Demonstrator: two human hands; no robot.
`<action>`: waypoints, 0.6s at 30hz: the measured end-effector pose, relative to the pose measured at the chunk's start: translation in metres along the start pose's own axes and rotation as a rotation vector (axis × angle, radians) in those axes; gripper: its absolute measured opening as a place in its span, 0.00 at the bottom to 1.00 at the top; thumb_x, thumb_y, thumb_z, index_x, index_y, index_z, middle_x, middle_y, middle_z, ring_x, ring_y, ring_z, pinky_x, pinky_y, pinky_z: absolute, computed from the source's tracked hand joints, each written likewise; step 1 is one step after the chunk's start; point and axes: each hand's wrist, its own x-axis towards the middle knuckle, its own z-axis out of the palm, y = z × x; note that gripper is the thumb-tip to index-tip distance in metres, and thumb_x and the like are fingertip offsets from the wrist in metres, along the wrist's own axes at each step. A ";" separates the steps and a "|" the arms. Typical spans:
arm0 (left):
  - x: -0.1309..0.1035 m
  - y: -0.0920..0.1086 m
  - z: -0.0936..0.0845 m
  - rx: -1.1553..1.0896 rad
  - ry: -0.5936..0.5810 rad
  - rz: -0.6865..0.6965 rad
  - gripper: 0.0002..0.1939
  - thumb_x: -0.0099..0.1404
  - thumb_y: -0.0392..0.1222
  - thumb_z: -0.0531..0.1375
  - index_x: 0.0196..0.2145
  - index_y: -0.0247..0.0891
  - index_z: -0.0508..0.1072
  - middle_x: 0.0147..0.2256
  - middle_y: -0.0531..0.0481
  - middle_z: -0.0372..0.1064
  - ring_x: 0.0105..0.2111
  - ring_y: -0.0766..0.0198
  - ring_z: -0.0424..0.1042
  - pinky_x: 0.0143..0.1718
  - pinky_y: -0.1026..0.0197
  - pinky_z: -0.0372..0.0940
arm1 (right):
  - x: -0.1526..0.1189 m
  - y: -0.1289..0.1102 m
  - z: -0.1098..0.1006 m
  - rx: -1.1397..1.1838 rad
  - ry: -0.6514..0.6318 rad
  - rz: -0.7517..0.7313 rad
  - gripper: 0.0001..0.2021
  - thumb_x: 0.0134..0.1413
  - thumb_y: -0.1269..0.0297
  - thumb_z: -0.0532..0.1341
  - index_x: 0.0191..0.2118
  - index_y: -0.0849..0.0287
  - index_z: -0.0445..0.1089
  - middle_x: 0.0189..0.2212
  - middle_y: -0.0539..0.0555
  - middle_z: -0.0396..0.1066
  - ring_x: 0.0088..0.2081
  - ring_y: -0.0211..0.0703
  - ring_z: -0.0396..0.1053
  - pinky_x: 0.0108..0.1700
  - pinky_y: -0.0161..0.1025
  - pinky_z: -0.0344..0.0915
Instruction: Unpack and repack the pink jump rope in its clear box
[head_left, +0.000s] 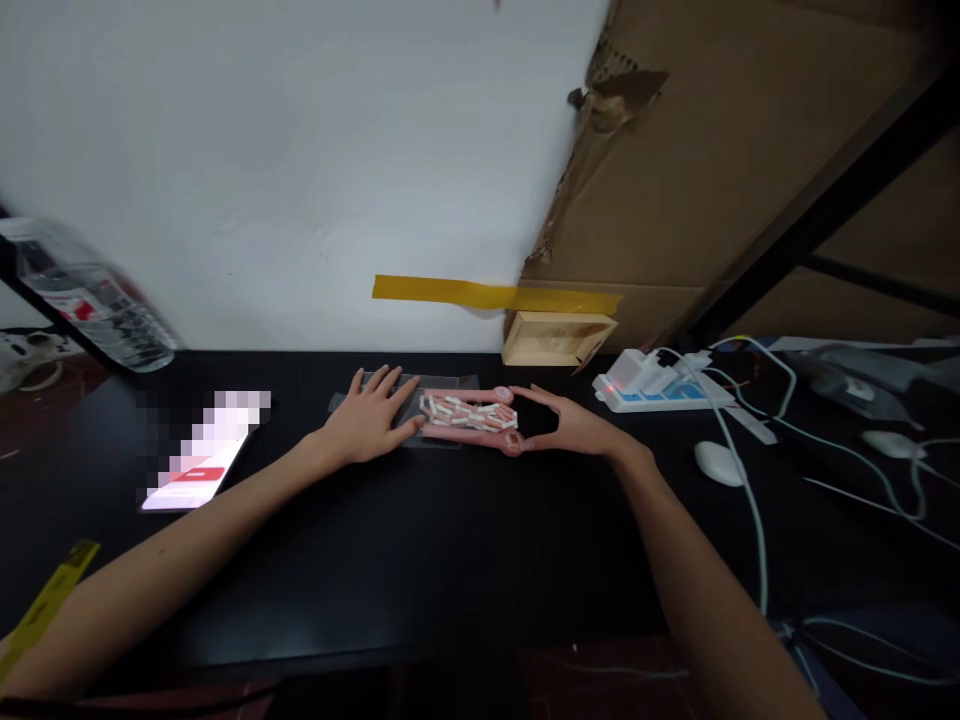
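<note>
A pink-and-white beaded jump rope (471, 412) lies folded on the black table, its two pink handles along the far and near sides of the bundle. Beneath and left of it is a clear plastic bag (442, 383). My left hand (367, 418) rests flat on the bag with fingers spread, the thumb at the rope's left end. At the other end, my right hand (571, 424) curves in a C, fingers at the far handle's round end and thumb at the near one. A dark gap shows between its thumb and fingers.
A lit phone (199, 470) lies at left, near a tilted water bottle (97, 300). Behind my right hand stands a small wooden box (559, 340). To the right are a power strip (660, 388), a white mouse (718, 463) and loose cables. A wall and cardboard (720, 170) rise behind.
</note>
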 end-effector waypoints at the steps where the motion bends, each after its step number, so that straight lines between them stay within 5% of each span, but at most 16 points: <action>1: 0.000 0.000 0.000 0.007 -0.004 -0.001 0.35 0.72 0.65 0.42 0.68 0.41 0.52 0.67 0.37 0.52 0.67 0.39 0.49 0.64 0.32 0.42 | 0.001 0.000 0.001 -0.013 -0.006 0.008 0.46 0.45 0.45 0.71 0.69 0.44 0.54 0.68 0.55 0.54 0.70 0.64 0.45 0.66 0.69 0.49; 18: -0.002 0.003 -0.005 0.025 -0.041 0.100 0.34 0.72 0.58 0.44 0.68 0.37 0.50 0.67 0.33 0.49 0.66 0.36 0.48 0.63 0.31 0.42 | 0.012 -0.022 0.030 0.000 0.034 -0.053 0.42 0.52 0.39 0.64 0.69 0.44 0.52 0.69 0.55 0.53 0.71 0.63 0.43 0.67 0.68 0.45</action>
